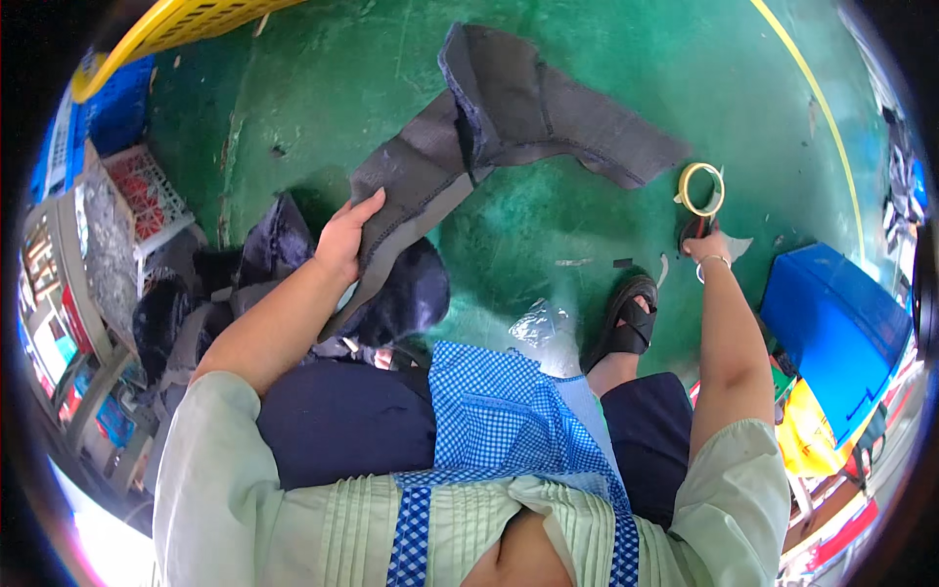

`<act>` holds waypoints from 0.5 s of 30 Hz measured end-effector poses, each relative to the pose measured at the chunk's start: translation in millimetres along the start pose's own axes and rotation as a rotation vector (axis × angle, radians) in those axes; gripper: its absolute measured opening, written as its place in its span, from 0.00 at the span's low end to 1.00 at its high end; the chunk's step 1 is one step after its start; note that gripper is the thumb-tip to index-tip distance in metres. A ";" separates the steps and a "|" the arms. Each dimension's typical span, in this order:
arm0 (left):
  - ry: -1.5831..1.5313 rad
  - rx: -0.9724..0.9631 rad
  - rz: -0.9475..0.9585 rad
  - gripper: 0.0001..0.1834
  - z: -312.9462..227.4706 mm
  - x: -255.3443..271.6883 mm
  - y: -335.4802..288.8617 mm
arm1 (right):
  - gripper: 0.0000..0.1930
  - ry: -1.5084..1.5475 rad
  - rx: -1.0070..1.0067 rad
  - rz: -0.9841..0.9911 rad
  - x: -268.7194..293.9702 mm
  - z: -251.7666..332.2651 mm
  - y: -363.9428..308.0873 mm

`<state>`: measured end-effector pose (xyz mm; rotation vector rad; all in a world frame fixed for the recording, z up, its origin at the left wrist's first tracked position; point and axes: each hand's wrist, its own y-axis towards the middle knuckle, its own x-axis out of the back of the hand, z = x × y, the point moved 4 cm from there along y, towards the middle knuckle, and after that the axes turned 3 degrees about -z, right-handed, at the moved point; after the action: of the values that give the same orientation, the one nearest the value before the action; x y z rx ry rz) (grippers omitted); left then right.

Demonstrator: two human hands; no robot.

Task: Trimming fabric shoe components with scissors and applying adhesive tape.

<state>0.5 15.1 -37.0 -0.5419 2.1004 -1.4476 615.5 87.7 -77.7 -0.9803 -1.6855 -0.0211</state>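
Observation:
My left hand [344,240] is closed on the near end of a dark grey sewn fabric piece [416,157], with its thumb on top. The piece is long and bent, with stitched seams and a fuzzy dark lining showing at one edge; its far part stretches away to the right. Off to the right, my right hand [706,247] is closed around a small dark object with a reddish part, mostly hidden by the fingers. A roll of pale yellow tape [687,188] sits just beyond that hand; whether the two are joined I cannot tell.
Dark plush pieces [416,293] are heaped beside my left leg. Clear plastic [543,325] lies near my sandalled foot [626,328]. A blue bin [831,313] stands at the right, a yellow crate [186,29] at the upper left. Scraps dot the green floor [333,78].

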 end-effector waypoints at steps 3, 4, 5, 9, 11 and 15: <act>-0.013 -0.123 0.026 0.26 -8.9 -22.0 -6.5 | 0.14 0.785 -0.180 0.052 -0.6 -19.5 -9.3; -0.025 -0.127 0.029 0.26 -7.7 -17.0 -11.3 | 0.14 0.894 -0.206 0.046 -9.9 -26.9 -24.1; -0.036 -0.131 0.032 0.25 -6.9 -9.5 -14.7 | 0.16 1.003 -0.233 0.039 -18.9 -34.5 -38.9; -0.100 -0.164 0.080 0.23 -7.2 13.1 -19.9 | 0.11 1.079 0.499 0.434 42.9 100.4 -206.1; -0.126 -0.168 0.086 0.22 -3.8 13.8 -22.9 | 0.15 0.846 0.651 0.901 55.0 145.7 -260.9; -0.153 -0.167 0.056 0.19 -3.3 20.8 -27.4 | 0.32 0.849 0.455 1.299 25.1 203.2 -296.6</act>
<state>-17.0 -4.4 -14.4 -0.6317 2.1075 -1.1688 273.7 6.0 2.1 -1.2799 -0.0894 0.6722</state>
